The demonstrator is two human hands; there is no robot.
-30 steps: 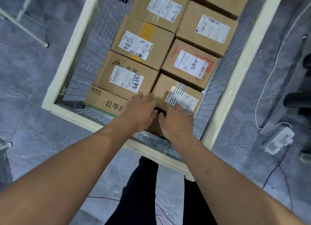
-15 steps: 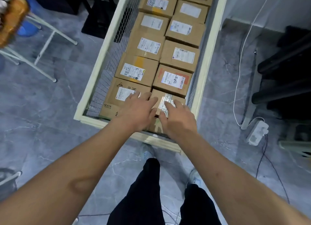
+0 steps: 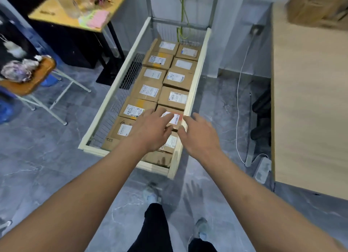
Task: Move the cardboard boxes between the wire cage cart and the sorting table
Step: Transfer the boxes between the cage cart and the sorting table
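1. Floor (image 3: pixel 47 157): grey tile with pale veining. It carries all the furniture in view.
2. Wire cage cart (image 3: pixel 114 86): stands on the floor in the middle of the room, with mesh walls and a cream rim. Its far end is near the wall.
3. Cardboard boxes (image 3: pixel 148 90): lie inside the cart in two rows, packed side by side, each with a white label facing up.
4. Sorting table: its light wood surface (image 3: pixel 308 101) lies to the right of the cart, apart from it. One brown carton (image 3: pixel 314 5), blurred, sits at its far end.
5. Left hand (image 3: pixel 150 131): fingers straight and spread, holding nothing, over the near box with the red-marked label (image 3: pixel 177 118). Contact with the box cannot be determined.
6. Right hand (image 3: pixel 199 137): fingers loosely extended, holding nothing, over the cart's right rim.
7. White cable (image 3: pixel 238 101): runs down the wall between cart and table to a power strip (image 3: pixel 262 169) on the floor.
8. Left side: a stool with an orange seat (image 3: pixel 32 78) and a desk (image 3: pixel 56 12) bearing blurred items.
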